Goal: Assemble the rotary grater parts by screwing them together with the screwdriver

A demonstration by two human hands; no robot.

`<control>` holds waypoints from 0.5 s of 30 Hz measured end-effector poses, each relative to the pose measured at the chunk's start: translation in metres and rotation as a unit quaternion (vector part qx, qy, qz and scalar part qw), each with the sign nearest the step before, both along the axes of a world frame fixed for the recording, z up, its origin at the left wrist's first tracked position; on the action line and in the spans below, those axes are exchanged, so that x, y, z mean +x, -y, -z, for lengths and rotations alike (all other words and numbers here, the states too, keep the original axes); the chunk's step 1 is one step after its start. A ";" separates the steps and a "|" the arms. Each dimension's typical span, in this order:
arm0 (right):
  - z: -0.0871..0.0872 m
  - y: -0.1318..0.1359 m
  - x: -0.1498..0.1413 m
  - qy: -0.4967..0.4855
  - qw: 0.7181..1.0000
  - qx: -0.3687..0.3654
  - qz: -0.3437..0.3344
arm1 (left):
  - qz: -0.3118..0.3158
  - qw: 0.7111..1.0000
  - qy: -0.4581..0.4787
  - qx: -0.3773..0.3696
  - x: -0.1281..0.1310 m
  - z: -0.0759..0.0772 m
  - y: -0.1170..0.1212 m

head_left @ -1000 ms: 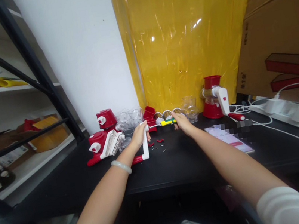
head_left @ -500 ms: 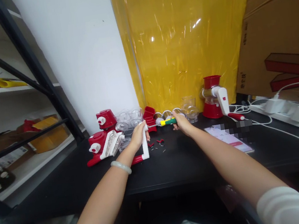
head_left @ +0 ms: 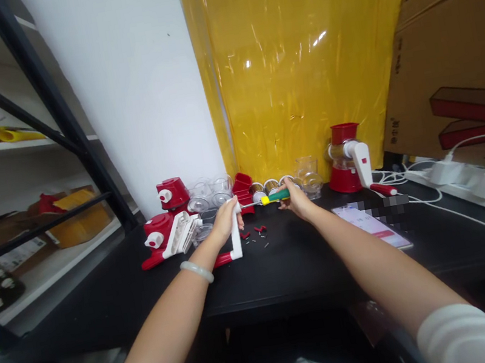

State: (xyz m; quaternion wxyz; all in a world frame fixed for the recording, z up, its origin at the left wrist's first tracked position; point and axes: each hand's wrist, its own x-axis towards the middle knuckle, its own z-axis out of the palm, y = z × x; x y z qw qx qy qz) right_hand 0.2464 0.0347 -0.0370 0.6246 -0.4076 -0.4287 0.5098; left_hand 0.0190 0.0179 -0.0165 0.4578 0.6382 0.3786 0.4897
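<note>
My left hand (head_left: 226, 219) is closed around the upper end of a white crank handle (head_left: 235, 238), whose red grip (head_left: 223, 259) points left near the tabletop. In my right hand (head_left: 295, 201) is a screwdriver (head_left: 276, 196) with a green and yellow handle. Its metal shaft lies level and points left, the tip meeting the upper end of the crank; the exact contact is too small to make out. Below the shaft, small red plastic pieces (head_left: 260, 229) and several tiny screws (head_left: 266, 244) lie on the black table (head_left: 285, 279).
Red grater bodies (head_left: 172, 194), clear plastic parts (head_left: 210, 193), a red hopper (head_left: 242, 187) and metal drums (head_left: 271, 186) stand behind my hands. An assembled rotary grater (head_left: 348, 158) is at the right, near a phone or tablet (head_left: 371, 225) and a power strip (head_left: 469, 188) with cables.
My right hand has shifted slightly right and its fingers have changed position on the screwdriver handle. The left hand and the crank have stayed nearly still.
</note>
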 end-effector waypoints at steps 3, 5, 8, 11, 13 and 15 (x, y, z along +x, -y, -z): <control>0.001 0.000 -0.002 0.037 0.999 0.025 0.001 | 0.006 1.000 0.006 -0.003 0.000 0.001 -0.002; 0.001 0.002 -0.002 0.016 0.999 0.033 -0.006 | 0.005 1.000 0.005 -0.001 0.000 0.001 -0.001; -0.002 0.006 -0.003 -0.051 0.998 0.034 -0.017 | 0.000 1.000 -0.001 -0.001 0.001 0.000 0.000; -0.004 0.008 -0.002 -0.086 0.995 0.040 -0.040 | 0.003 1.000 0.009 -0.002 0.001 -0.001 0.001; -0.004 0.006 -0.001 -0.076 0.996 0.038 -0.035 | 0.003 1.000 0.008 0.001 0.001 -0.001 0.001; -0.001 0.003 -0.001 -0.045 0.999 0.024 -0.011 | -0.001 1.000 0.001 0.004 0.001 -0.001 0.001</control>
